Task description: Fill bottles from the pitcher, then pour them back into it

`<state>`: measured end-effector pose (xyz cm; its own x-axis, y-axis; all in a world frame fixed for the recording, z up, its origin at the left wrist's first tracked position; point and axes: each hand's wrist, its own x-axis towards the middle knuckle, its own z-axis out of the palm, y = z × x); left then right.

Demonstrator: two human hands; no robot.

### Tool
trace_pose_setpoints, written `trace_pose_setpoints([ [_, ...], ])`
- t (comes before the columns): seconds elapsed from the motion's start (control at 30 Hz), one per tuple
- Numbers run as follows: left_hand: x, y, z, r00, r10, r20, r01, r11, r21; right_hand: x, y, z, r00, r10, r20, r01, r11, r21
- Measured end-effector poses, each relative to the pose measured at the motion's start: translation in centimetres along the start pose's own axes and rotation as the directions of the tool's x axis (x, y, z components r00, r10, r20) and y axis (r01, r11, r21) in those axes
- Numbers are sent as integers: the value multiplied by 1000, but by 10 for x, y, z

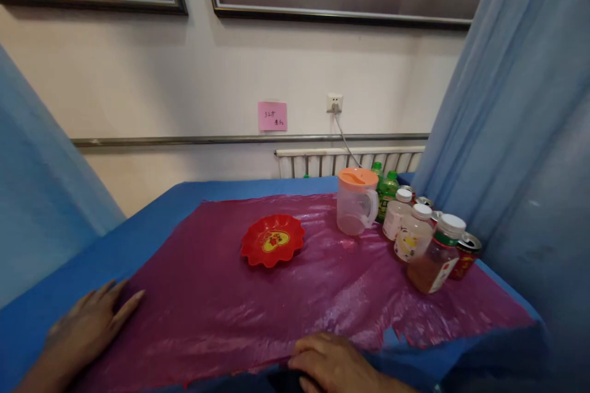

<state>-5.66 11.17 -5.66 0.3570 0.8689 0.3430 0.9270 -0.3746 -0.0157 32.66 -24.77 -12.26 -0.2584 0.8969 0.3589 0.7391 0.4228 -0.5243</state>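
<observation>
The left hand [90, 325] lies flat at the lower left of the frame, palm down, fingers loosely spread and pointing toward the upper right; its fingertips rest on the left border of the thin magenta plastic sheet [221, 307], while the heel of the hand sits on the blue tablecloth [152, 221] beneath. The right hand [334, 362] sits at the bottom centre, fingers curled over and pressing on the near edge of that same sheet, holding nothing else. Just right of this hand the sheet's near edge is torn and jagged, with blue cloth showing through.

Between the two hands the sheet runs wrinkled but bare, and a wide open stretch continues up the middle of the frame. Beyond it, well apart from both hands and nearer the centre, lies the red scalloped plastic dish [272, 239] with a yellow emblem inside.

To the right of centre stands a clear plastic jug with an orange lid [356, 201]. Behind it are two green bottles [387, 191], and a row of white-capped clear bottles [417, 230] runs down toward the right edge, ending beside a red drink can [466, 253].

Blue curtains [516, 135] close in on both sides, the right one hanging just beside the bottles. A pale wall with a pink note [272, 116] backs the table.
</observation>
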Motion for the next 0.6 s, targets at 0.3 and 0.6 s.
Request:
trace_pose_setpoints([
  [0.3, 27, 162, -68, 940, 271, -210, -326, 895, -305, -13, 1, -45, 929, 100, -355, -64, 992, 113],
  [0.6, 23, 287, -88, 871, 205, -446, -443, 721, -533, -27, 27, -94, 547, 349, -761, -385, 912, 141],
])
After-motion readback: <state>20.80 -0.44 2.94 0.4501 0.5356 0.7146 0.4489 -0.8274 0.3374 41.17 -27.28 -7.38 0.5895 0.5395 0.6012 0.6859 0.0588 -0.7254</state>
